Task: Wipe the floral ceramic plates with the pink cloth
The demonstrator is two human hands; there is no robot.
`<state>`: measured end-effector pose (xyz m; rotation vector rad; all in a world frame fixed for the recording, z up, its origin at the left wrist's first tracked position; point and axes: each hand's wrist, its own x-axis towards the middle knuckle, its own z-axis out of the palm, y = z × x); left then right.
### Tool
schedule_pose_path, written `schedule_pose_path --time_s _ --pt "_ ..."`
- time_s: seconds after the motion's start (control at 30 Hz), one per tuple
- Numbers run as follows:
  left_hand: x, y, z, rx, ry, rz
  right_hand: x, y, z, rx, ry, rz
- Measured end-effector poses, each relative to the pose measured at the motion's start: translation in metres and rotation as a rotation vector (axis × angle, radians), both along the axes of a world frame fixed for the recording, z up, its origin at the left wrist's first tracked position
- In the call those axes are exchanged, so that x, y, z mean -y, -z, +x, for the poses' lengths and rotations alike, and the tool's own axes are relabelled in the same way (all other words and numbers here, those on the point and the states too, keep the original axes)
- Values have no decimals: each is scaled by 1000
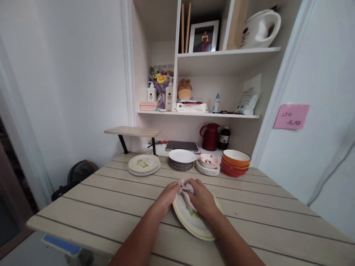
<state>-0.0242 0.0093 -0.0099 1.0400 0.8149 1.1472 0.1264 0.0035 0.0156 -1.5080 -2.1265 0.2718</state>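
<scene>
A pale plate point(191, 224) with a yellow rim and a green leaf print is tilted over the wooden table, its far edge up between my hands. My left hand point(168, 195) grips the plate at its upper left rim, thumb near the cloth. Bunched in my right hand point(202, 195) is a pale pinkish cloth point(188, 187), pressed against the plate's upper face. The right forearm hides part of the plate's right side. At the back left lies a stack of matching plates point(144, 163) with the same green print.
Along the table's point(111, 207) back stand white plates point(182, 156), small dishes point(209, 161) and orange and red bowls point(235, 159). Behind them are a red jug point(210, 136) and a dark bottle point(224, 138). A small raised shelf point(133, 131) sits back left, below wall shelving point(222, 115).
</scene>
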Motion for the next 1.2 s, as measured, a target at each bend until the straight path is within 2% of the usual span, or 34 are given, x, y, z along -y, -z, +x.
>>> schedule_pose_path --time_s 0.1,0.2,0.33,0.53,0.7,0.93,1.03,1.2 --pt "0 0 1 -18 18 7 -5 -2 14 18 79 -18" --pt "2 -1 0 -37 22 14 -4 -3 27 49 77 -43" --pt "3 -3 -1 -56 26 26 7 -6 32 83 -34 -61" --pt "3 -2 -2 -77 -14 16 22 -7 5 18 -231 -21" --pt "1 -2 -1 -72 -7 29 10 -4 -7 -9 -107 12" --pt "0 0 0 -84 30 37 -7 -2 14 33 96 -32" --pt "2 0 0 -102 43 30 -5 -2 22 59 88 -52" --pt "4 -3 0 -115 38 40 6 -5 21 62 -16 -44"
